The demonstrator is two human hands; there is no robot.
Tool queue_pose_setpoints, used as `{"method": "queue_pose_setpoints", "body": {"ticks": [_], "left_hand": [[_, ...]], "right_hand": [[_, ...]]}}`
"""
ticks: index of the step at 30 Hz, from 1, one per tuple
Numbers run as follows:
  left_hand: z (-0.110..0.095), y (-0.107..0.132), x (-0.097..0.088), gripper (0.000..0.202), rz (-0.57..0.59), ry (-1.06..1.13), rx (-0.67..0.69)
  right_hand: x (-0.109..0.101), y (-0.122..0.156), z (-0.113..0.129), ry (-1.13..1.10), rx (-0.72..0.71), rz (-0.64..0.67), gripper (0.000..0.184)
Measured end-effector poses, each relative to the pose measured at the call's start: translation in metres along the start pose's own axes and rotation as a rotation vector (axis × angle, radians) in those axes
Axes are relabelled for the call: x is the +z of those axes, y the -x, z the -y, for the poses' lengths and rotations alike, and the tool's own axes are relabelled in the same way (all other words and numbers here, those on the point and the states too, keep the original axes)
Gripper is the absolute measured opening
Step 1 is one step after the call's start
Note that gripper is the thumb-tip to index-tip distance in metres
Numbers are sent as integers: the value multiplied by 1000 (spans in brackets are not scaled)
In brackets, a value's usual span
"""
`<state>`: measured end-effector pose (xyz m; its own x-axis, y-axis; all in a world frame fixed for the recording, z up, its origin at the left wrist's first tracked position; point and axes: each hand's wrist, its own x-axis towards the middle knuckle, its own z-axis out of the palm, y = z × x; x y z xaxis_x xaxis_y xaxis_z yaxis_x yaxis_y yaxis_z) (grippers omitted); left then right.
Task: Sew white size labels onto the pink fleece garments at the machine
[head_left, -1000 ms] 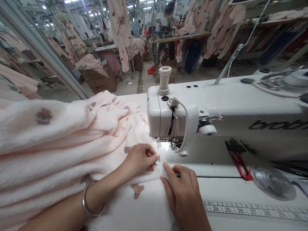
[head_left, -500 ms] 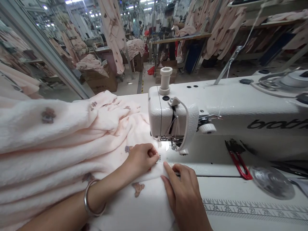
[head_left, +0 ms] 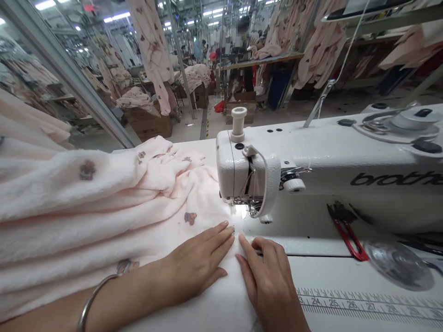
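Observation:
Pale pink fleece fabric (head_left: pixel 166 253) with small bear prints runs under the needle area of a white sewing machine (head_left: pixel 249 170). My left hand (head_left: pixel 199 258) lies flat on the fabric, its fingers stretched toward the presser foot. A small white label with dark print (head_left: pixel 233 229) shows in part by its fingertips. My right hand (head_left: pixel 268 272) rests at the fabric's right edge. Its index finger presses down near the label, the thumb is apart, and the other fingers bend loosely. Neither hand grips anything.
Red-handled thread snips (head_left: pixel 349 237) and a clear round dish (head_left: pixel 399 265) lie right of my right hand. A printed ruler scale (head_left: pixel 367 306) runs along the table's front. Beyond stand cardboard boxes (head_left: pixel 148 124), hanging garments (head_left: pixel 152 55) and a person at another table.
My left hand has let go of its pinch by the label and now lies flat on the fabric. My right hand stays nearly in place. The view has shifted slightly.

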<state>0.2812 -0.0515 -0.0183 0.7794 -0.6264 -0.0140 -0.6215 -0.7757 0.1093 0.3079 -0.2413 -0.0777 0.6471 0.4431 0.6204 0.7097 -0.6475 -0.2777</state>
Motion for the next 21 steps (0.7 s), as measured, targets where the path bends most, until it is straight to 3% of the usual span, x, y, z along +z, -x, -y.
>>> {"method": "queue_pose_setpoints", "body": {"ticks": [10,21], "left_hand": [[9,1,18,54,-38,67,-13],[8,-5,14,51,-48,-3,22]], "right_hand": [[0,1,-3,-13,12,38,30],[2,5,-5,-26,14,70,34]]}}
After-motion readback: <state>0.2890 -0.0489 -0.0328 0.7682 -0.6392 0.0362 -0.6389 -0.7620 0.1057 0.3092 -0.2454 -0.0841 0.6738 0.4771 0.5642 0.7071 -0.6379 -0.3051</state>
